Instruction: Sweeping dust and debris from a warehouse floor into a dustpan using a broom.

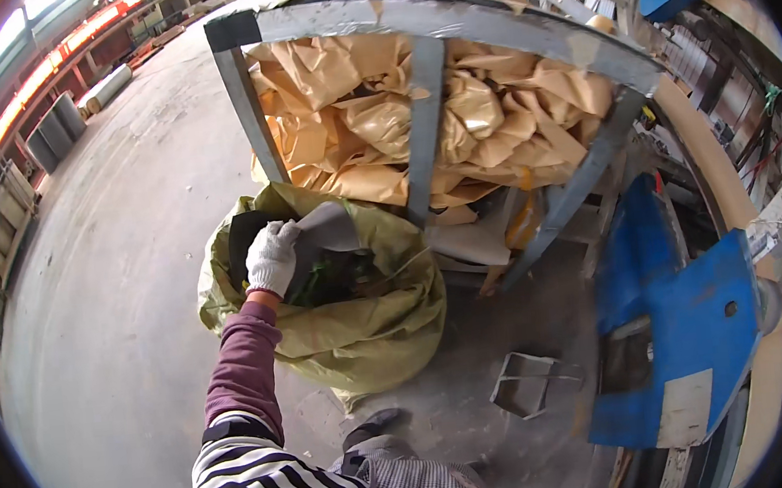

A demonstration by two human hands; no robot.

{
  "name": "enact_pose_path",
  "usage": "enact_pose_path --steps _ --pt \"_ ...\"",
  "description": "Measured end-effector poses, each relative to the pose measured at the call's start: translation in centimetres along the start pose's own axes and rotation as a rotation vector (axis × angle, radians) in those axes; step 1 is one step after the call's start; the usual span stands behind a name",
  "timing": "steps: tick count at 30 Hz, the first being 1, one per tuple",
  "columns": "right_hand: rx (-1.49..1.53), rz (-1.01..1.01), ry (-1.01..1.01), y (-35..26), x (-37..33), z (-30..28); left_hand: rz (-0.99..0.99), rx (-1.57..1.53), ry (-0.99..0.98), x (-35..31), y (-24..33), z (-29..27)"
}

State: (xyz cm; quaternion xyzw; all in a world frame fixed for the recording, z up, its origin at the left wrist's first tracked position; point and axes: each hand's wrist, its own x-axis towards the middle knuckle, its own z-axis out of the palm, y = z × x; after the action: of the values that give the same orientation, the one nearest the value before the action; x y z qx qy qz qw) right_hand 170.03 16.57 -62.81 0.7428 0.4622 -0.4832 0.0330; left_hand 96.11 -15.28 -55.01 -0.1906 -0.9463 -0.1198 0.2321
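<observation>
My left hand (pixel 272 258), in a white knit glove, reaches into the mouth of a large yellow-green woven sack (pixel 362 335). Its fingers are closed at the edge of a grey flat sheet piece (pixel 330 227), which sticks out to the right of the hand. Beside the hand, a dark flat piece (pixel 240 239) leans against the sack's inner left wall. Deeper in the sack lies dark stuff with a bit of green, too shadowed to make out. My right hand is out of the picture.
Behind the sack stands a grey metal-framed cage (pixel 427 101) filled with crumpled brown paper (pixel 320 73). On the right are a blue metal machine part (pixel 695 320) and long boards. A small metal frame (pixel 526 385) lies on the concrete floor (pixel 109 315) near my foot.
</observation>
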Motion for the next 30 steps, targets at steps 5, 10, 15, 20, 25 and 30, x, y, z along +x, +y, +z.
enact_pose_path --steps 5,10,15,20,25,30 --pt "0.205 0.048 0.017 -4.1 -6.5 3.7 -0.392 0.260 -0.669 -7.7 -9.0 9.0" --pt "0.428 0.125 -0.007 -3.8 -8.8 4.3 -0.347 -0.554 -0.517 -3.8 -7.6 6.0" --pt "0.986 0.221 -0.413 6.8 -3.0 1.8 -0.037 -0.217 -0.140 1.0 -4.3 3.7" --pt "0.858 0.026 -0.063 1.9 -6.8 6.6 -0.524 -0.970 -0.501 0.9 6.8 3.4" --pt "1.366 0.045 -0.314 5.7 -10.9 6.0 -0.415 -1.199 -1.096 -5.2 28.8 8.7" --pt "1.246 0.293 -0.261 3.9 -13.2 9.6 0.037 -0.877 -1.389 -11.8 45.2 17.9"
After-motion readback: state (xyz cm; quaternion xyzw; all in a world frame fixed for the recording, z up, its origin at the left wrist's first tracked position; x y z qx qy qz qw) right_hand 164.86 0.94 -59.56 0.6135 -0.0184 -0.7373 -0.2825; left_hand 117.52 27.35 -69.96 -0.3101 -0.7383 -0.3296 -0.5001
